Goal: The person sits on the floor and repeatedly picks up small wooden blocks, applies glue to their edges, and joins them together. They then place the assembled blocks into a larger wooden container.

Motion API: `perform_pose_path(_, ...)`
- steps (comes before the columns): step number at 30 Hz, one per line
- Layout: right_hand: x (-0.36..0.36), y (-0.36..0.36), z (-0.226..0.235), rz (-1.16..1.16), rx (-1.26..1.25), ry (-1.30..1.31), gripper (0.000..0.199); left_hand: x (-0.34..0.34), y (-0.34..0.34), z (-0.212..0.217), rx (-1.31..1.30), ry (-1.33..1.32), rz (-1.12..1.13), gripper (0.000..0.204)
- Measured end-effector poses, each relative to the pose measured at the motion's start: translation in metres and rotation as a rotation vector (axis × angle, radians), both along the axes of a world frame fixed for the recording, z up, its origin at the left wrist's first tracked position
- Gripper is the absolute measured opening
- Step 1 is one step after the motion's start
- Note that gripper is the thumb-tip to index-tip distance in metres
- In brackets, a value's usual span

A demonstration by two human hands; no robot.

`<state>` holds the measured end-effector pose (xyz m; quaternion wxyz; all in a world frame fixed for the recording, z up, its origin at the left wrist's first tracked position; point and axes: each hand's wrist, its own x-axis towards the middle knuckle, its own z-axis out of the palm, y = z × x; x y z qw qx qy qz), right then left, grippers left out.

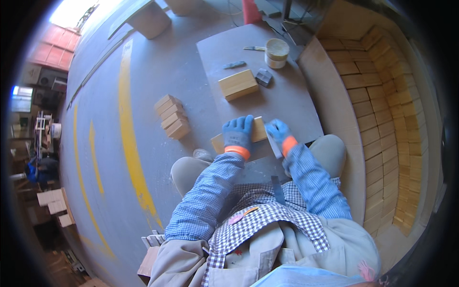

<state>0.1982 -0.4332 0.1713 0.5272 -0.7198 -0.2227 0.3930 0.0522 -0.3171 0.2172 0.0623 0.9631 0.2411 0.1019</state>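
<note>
My left hand (238, 134), in a blue glove with an orange cuff, is closed over a pale wooden block (259, 129) close in front of my knees. The block's two ends show on either side of the glove. My right hand (277, 130), gloved alike, is closed on a thin, flat grey piece (274, 147) beside the block's right end. What this piece is made of I cannot make out. Farther off, a larger wooden block (238, 85) lies on the grey board (291, 103), with a small grey faceted block (263, 77) touching or close to its right end.
Behind stand an open tub (277, 52), a putty knife (254, 48) and a grey-blue tool (234, 64). Several wooden blocks (172, 116) lie in a row on the floor at left. At right, a large cardboard box (337, 95) holds many stacked wooden blocks (375, 124).
</note>
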Motion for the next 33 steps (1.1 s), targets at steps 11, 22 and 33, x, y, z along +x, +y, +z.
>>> perform_pose_path(11, -0.076, -0.045, 0.036, -0.230, 0.070, 0.634, 0.017, 0.002, -0.003, 0.051, -0.398, 0.463, 0.026, 0.098)
perform_pose_path(22, -0.056, -0.007, 0.089, -0.058, 0.201, 0.484, 0.020, -0.015, 0.068, 0.076, -1.331, 0.139, 0.241, 0.107)
perform_pose_path(33, -0.028, 0.056, 0.039, -0.242, 0.161, 0.050, 0.017, -0.160, 0.350, -0.051, -0.319, -0.025, 0.445, 0.088)
